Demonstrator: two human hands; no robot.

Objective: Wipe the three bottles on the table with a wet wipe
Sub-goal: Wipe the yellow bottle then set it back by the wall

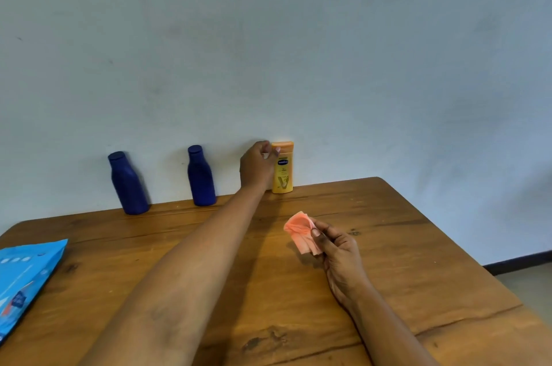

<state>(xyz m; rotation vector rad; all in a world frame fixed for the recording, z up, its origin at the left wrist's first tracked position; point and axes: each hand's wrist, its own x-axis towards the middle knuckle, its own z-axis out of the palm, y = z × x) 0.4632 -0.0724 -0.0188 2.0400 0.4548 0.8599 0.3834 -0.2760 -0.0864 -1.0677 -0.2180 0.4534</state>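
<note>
Three bottles stand along the table's far edge against the wall: a dark blue bottle (127,185) at the left, a second dark blue bottle (201,177) in the middle, and a yellow bottle (283,170) with an orange cap at the right. My left hand (257,165) reaches across and its fingers curl round the yellow bottle's upper left side. Nearer to me, my right hand (334,246) pinches a crumpled pink wet wipe (300,231) above the table.
The wooden table (403,261) ends at the right, with floor beyond. A blue wipes packet (22,279) lies at the table's left edge. A pale wall stands directly behind the bottles.
</note>
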